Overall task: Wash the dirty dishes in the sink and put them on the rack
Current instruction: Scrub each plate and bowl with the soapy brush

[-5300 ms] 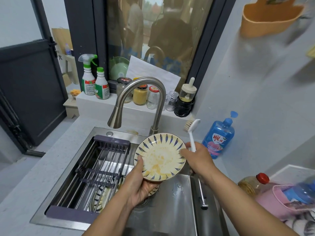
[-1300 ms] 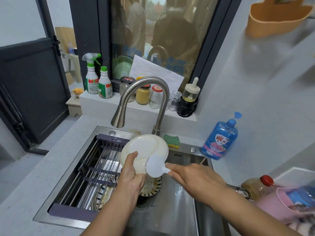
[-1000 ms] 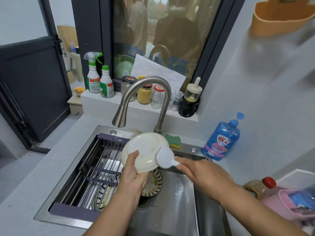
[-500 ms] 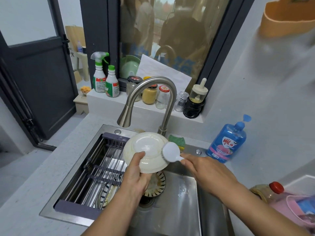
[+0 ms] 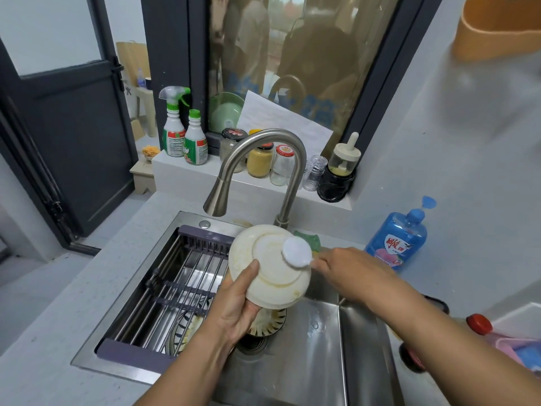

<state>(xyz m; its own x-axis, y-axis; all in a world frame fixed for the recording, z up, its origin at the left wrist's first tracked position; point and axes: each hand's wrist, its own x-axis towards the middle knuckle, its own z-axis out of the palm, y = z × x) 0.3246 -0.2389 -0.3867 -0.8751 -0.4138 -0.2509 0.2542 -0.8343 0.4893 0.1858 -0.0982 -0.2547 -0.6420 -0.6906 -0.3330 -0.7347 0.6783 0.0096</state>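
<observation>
My left hand (image 5: 234, 306) grips a cream plate (image 5: 268, 276) by its lower edge, above the steel sink (image 5: 310, 361), with the plate's smeared underside facing me. My right hand (image 5: 348, 269) holds a white dish brush (image 5: 296, 254), and the brush head presses on the upper right of the plate's underside. Two more dirty plates with dark striped rims lie in the basin: one (image 5: 270, 320) under the held plate, one (image 5: 184, 332) partly hidden beneath the rack. The grey slatted rack (image 5: 175, 291) spans the sink's left half and holds nothing.
The curved tap (image 5: 257, 168) arches just behind the plate. A blue soap bottle (image 5: 395, 238) stands on the counter at right, a green sponge (image 5: 310, 240) behind the sink. Spray bottles (image 5: 183, 133) and jars (image 5: 260, 159) line the window ledge. A red-capped bottle (image 5: 478, 323) sits far right.
The plate was turned from its patterned face to its underside. Over the last second the brush head slid up across the underside toward its upper right; the left hand's grip stayed.
</observation>
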